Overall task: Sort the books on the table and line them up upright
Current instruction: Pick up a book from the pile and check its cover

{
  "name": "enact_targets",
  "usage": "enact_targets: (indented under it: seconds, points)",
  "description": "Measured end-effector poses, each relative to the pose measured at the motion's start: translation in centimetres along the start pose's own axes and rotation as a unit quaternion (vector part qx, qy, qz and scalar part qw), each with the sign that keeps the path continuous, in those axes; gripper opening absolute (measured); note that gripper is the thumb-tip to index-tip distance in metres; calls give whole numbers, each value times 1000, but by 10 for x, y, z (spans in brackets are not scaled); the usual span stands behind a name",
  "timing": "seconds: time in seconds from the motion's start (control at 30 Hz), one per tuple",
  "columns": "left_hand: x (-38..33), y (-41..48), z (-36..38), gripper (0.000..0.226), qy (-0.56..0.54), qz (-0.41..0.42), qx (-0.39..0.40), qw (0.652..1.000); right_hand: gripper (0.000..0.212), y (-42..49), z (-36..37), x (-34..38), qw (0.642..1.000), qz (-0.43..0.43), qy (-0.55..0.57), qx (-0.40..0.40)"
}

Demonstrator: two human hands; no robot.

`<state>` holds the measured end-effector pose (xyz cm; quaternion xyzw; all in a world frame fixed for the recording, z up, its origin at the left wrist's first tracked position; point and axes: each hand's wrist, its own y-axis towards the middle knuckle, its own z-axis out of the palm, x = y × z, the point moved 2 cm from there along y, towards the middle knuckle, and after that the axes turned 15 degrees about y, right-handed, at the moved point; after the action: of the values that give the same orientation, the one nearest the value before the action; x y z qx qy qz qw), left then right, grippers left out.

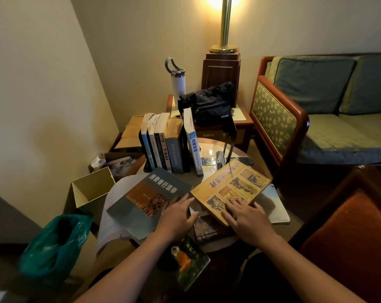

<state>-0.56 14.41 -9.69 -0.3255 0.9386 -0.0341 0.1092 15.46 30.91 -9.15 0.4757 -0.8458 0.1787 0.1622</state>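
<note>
- Two hands lie on books spread over the round table (210, 150). The left hand (176, 217) has its fingers (181, 199) straight and close together, with the tips touching the right edge of a grey book (141, 197). It grips nothing.
- The right hand (248, 217) has its fingers (235, 204) spread apart and pressed flat on the cover of a yellow book (231, 184), which lies flat just right of the left fingers.
- Between the two hands, lower than the fingers, lies a dark book (207, 228). Back by the left forearm a green book (190, 262) overhangs the table's near edge.
- Beyond the fingertips a row of books (165, 147) stands upright, spines toward the person. A blue-and-white book (193, 145) leans toward the row's right end.
- Well past the row stand a white bottle (178, 84) and a dark bag (209, 103).
</note>
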Motion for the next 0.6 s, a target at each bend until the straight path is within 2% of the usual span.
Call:
enact_targets:
  seconds: [0.1,0.2,0.33,0.6]
  points:
    - [-10,21,-1,65,8,21,18,1000,63,19,-12,-13,998,38,40,8]
    - [-18,41,2,69,27,27,46,998,75,42,-13,-37,995,93,29,32]
    - [-19,60,5,81,24,16,75,997,88,67,-29,-61,989,139,53,5]
    - [-13,72,6,107,-52,10,62,997,109,93,-56,-81,985,151,83,-8]
